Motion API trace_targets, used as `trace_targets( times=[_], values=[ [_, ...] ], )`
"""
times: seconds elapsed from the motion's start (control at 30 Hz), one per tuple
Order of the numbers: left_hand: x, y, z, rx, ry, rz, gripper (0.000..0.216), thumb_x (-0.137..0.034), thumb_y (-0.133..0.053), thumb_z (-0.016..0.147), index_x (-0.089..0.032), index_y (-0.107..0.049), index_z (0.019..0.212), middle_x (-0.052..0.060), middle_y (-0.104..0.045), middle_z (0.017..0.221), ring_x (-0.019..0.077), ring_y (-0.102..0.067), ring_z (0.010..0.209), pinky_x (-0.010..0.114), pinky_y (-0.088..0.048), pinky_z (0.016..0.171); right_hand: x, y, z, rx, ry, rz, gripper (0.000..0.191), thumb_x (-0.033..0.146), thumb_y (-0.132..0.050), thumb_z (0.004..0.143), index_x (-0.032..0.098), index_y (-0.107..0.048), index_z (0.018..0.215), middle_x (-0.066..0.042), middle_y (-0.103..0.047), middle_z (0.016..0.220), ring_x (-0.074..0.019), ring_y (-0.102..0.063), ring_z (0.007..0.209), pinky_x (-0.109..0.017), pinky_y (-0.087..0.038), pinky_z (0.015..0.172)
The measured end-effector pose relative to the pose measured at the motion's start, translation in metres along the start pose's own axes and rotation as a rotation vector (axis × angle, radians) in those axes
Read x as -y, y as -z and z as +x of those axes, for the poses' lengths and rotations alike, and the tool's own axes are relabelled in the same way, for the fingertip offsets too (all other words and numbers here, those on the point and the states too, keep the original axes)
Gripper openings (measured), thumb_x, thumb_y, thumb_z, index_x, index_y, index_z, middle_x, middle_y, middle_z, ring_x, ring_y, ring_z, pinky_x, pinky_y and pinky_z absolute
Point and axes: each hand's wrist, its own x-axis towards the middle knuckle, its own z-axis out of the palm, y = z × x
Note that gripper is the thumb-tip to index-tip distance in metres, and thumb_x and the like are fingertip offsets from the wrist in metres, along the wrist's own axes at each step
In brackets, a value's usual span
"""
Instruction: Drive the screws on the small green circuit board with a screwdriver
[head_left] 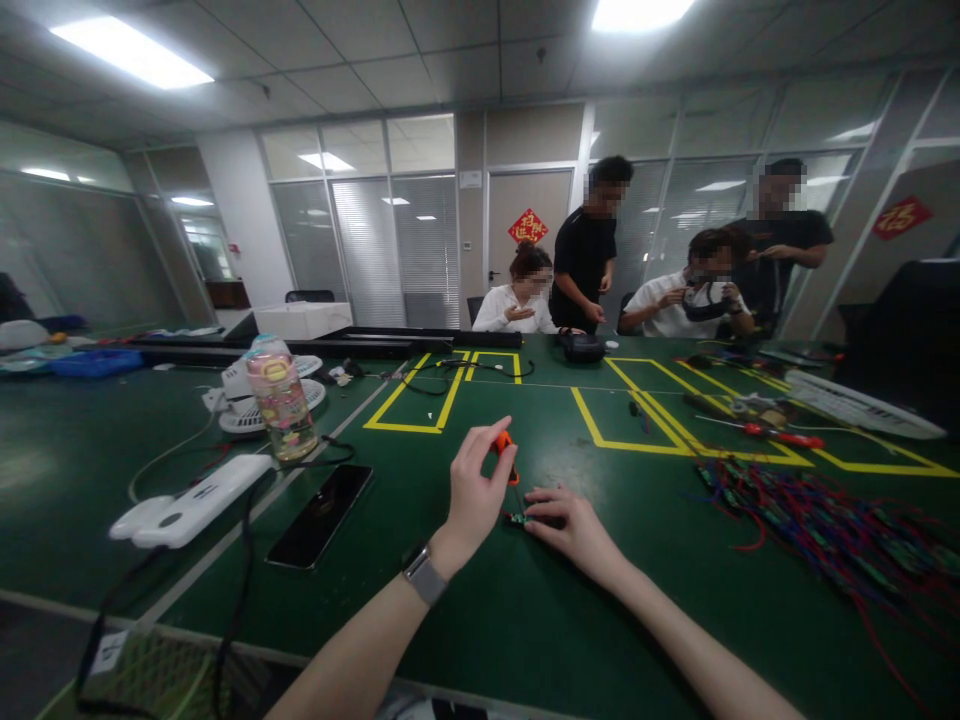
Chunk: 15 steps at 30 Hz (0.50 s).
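Observation:
My left hand (474, 480), with a watch on its wrist, is closed around the orange handle of a screwdriver (504, 442). The thin shaft points down and its tip meets, or nearly meets, a small green circuit board (515, 519) lying on the green table (465, 640). From the other side, the fingers of my right hand (574, 525) grip the board's right end and hold it against the tabletop. Its fine parts are too small to make out.
Many wired circuit boards (840, 520) lie heaped at right, near a red-handled screwdriver (784, 435). At left are a phone (321, 515), a white power bank-like device (195, 500) and a bottle (281, 405). Yellow tape (405, 428) marks the table. Several people are across it.

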Motion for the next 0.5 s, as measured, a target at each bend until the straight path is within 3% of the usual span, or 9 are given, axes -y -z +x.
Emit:
trace_targets(
  times=[0.1,0.3,0.5],
  values=[
    [-0.0006,0.0016,0.0001,-0.032,0.001,0.040,0.022,-0.026,-0.059,0.092,-0.022,-0.064,0.113,0.003,-0.058,0.092,0.0168,-0.058,0.086,0.029,-0.050,0.078,0.0010,0.0005,-0.0002,-0.001,-0.003,0.004,0.019,0.034,-0.068,0.081,0.027,-0.078,0.095,-0.008,-0.072,0.117,-0.0274,-0.060,0.118,-0.056,-0.022,0.115],
    [-0.0073,0.0003,-0.0022,0.065,-0.005,-0.033,0.039,-0.018,-0.037,0.100,-0.023,-0.048,0.137,0.007,-0.061,0.109,0.0170,-0.059,0.099,0.031,-0.049,0.087,0.0013,0.0006,0.0004,-0.010,-0.001,0.006,0.018,0.033,-0.069,0.080,0.026,-0.078,0.094,-0.009,-0.072,0.117,-0.0279,-0.061,0.117,-0.056,-0.022,0.115],
    [-0.0044,0.0005,-0.0017,-0.015,-0.036,0.031,0.022,-0.027,-0.059,0.092,-0.020,-0.065,0.112,0.002,-0.054,0.086,0.0154,-0.056,0.080,0.027,-0.048,0.074,0.0038,0.0014,-0.0004,-0.006,-0.002,0.005,0.017,0.033,-0.067,0.082,0.026,-0.078,0.092,-0.009,-0.072,0.117,-0.0277,-0.061,0.116,-0.057,-0.023,0.115]
  ],
)
